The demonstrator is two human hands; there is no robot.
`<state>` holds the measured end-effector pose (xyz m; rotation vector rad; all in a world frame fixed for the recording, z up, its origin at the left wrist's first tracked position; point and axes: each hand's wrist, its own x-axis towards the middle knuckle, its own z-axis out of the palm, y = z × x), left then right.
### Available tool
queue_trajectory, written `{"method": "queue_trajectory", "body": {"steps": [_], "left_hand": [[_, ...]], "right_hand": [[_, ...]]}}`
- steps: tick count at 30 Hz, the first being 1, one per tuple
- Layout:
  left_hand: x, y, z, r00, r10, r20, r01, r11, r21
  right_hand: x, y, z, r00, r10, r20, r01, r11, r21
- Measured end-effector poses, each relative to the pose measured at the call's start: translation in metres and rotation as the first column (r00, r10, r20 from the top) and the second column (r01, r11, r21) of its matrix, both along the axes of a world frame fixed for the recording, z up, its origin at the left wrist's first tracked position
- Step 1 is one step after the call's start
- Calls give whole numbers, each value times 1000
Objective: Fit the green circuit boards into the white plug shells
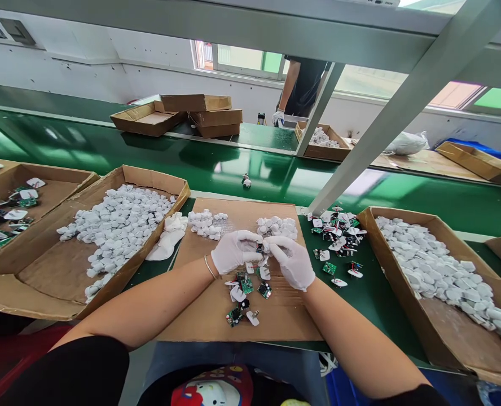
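Note:
My left hand [236, 252], in a white glove, is closed on a small dark electronic assembly [259, 247] above the cardboard sheet [200, 316]. From the other side my right hand [291, 260], gloved too, pinches at the same spot; its fingertips hide what they grip, perhaps a white piece. Below the hands lie several green circuit boards [246, 285] with white tabs and dark parts. Beyond my fingers, small white plastic pieces form a left pile [207, 224] and a right pile [277, 227] on the sheet.
Cardboard trays of white pieces stand left [34, 282] and right [449, 338]. More circuit boards [337, 231] lie right of the sheet. A crumpled white cloth [168, 237] rests by the left tray. A slanted metal post [386, 124] crosses ahead. A co-worker [303, 84] stands beyond the green conveyor [161, 155].

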<state>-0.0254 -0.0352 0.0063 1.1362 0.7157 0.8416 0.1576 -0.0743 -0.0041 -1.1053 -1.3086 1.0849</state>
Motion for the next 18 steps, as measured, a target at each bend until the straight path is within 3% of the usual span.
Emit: {"method": "queue_trajectory", "body": {"steps": [5, 11, 18], "left_hand": [[0, 0, -3, 991, 117, -60, -111, 990, 91], [3, -3, 0, 972, 206, -117, -192, 975, 114], [2, -3, -1, 970, 208, -126, -190, 972, 139]], "right_hand": [[-5, -6, 2, 997, -14, 81, 9, 998, 58], [-7, -8, 9, 935, -111, 337, 25, 968, 251], [-3, -16, 15, 849, -110, 516, -130, 905, 405]]}}
